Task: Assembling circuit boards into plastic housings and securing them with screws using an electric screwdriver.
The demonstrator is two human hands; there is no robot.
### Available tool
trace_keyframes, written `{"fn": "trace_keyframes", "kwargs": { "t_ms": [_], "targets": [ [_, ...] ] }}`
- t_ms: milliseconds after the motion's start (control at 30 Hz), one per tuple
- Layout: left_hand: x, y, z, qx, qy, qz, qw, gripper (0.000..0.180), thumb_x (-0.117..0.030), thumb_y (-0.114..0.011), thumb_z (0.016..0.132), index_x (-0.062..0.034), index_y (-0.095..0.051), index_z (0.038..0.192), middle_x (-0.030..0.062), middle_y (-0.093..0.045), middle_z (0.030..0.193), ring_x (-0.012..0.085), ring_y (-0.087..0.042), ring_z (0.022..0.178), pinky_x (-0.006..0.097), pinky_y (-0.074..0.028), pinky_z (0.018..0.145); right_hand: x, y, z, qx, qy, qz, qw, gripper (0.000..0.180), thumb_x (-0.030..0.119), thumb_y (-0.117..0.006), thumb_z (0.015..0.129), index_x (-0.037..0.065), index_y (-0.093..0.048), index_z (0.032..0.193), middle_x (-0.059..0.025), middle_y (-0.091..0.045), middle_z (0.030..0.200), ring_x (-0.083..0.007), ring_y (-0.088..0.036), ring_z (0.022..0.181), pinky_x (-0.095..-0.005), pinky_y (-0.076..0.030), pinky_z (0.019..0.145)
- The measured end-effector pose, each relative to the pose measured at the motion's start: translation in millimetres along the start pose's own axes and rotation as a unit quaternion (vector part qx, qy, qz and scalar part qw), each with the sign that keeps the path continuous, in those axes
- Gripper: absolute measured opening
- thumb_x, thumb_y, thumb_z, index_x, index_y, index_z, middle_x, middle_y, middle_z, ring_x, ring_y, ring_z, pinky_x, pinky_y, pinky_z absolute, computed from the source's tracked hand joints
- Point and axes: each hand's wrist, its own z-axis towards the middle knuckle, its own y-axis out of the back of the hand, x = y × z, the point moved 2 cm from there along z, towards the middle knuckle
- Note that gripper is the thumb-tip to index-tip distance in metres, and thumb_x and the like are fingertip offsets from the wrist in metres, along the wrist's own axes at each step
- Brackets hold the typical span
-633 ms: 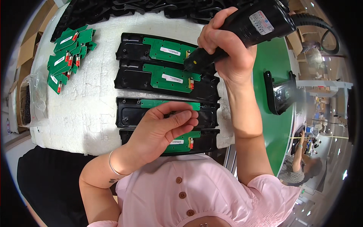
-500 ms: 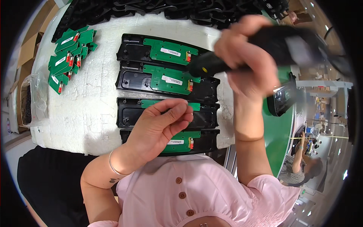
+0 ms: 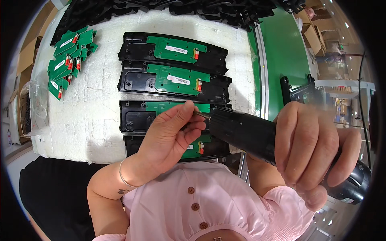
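Observation:
My right hand [image 3: 309,148] is wrapped round a black electric screwdriver [image 3: 245,130], held sideways with its bit pointing left. The bit's tip meets the fingertips of my left hand [image 3: 173,134]. That hand is pinched closed; whatever lies between thumb and fingers is too small to make out. Below both hands is a black plastic housing [image 3: 134,120] with a green circuit board [image 3: 161,106], partly covered by my left hand. A nearer housing [image 3: 130,148] also holds a board, mostly hidden. Farther off, two more housings [image 3: 134,46] [image 3: 134,80] each carry a green board with a white label.
Loose green circuit boards [image 3: 66,66] are piled at the left on the white foam surface [image 3: 96,100]. Black plastic parts [image 3: 181,8] crowd the far edge. A clear plastic bag [image 3: 38,108] hangs at the left edge. To the right lies a green tabletop [image 3: 283,44] with a black device [image 3: 299,88].
My right hand has swung the screwdriver down and toward me, turning its bit to my left fingertips. My left hand stays pinched in nearly the same place.

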Motion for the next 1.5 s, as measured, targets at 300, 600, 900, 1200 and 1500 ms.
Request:
{"fn": "trace_keyframes", "kwargs": {
  "t_ms": [300, 600, 900, 1200, 1500],
  "targets": [
    [7.0, -9.2, -5.8, -0.004, 0.107, 0.096, 0.990, 0.035, -0.015, -0.033, 0.094, 0.0066, -0.038, 0.122, 0.0214, -0.050, 0.117, 0.0310, -0.052, 0.107, 0.033, -0.045, 0.091, -61.4, 14.5, -1.7, -0.188, -0.092, -0.099, 0.973, 0.024, 0.006, -0.045, 0.066, 0.005, -0.043, 0.089, 0.0000, -0.036, 0.054, -0.0096, -0.032, 0.044, -0.0268, -0.030, 0.047],
    [1.1, 1.8, -8.9, 0.051, 0.069, 0.159, 0.984, 0.020, -0.015, -0.043, 0.092, -0.0006, -0.050, 0.104, 0.0137, -0.060, 0.096, 0.0217, -0.061, 0.089, 0.025, -0.052, 0.074, -71.2, 25.2, -1.6, -0.175, -0.121, -0.115, 0.970, 0.021, 0.006, -0.047, 0.067, 0.005, -0.043, 0.087, -0.0014, -0.038, 0.053, -0.0103, -0.034, 0.045, -0.0273, -0.032, 0.048],
    [-6.5, 0.1, -7.9, -0.077, 0.021, 0.115, 0.990, 0.016, -0.011, -0.057, 0.085, -0.0020, -0.058, 0.098, 0.0062, -0.061, 0.092, 0.0113, -0.059, 0.080, 0.021, -0.050, 0.071, -75.9, 28.8, 3.9, -0.123, -0.140, -0.165, 0.969, 0.018, 0.006, -0.050, 0.066, 0.005, -0.042, 0.082, -0.0028, -0.039, 0.053, -0.0104, -0.035, 0.044, -0.0280, -0.033, 0.048],
    [-4.1, 2.2, -0.6, -0.044, -0.006, 0.047, 0.998, 0.015, -0.016, -0.055, 0.086, -0.0032, -0.058, 0.093, 0.0051, -0.061, 0.086, 0.0099, -0.059, 0.076, 0.019, -0.051, 0.067, 3.1, 12.7, 8.0, 0.076, 0.056, 0.049, 0.994, 0.034, 0.001, -0.064, 0.062, 0.011, -0.044, 0.088, 0.0056, -0.056, 0.056, -0.0040, -0.055, 0.049, -0.0159, -0.047, 0.055],
    [6.2, 2.2, 3.8, -0.051, 0.003, 0.013, 0.999, 0.015, -0.018, -0.056, 0.086, -0.0037, -0.059, 0.090, 0.0049, -0.061, 0.081, 0.0099, -0.060, 0.071, 0.018, -0.051, 0.062, 5.2, -0.2, -5.4, 0.001, 0.034, 0.014, 0.999, 0.031, 0.003, -0.071, 0.062, 0.013, -0.046, 0.078, 0.0053, -0.056, 0.055, -0.0040, -0.053, 0.046, -0.0146, -0.046, 0.051]
  ]
}}
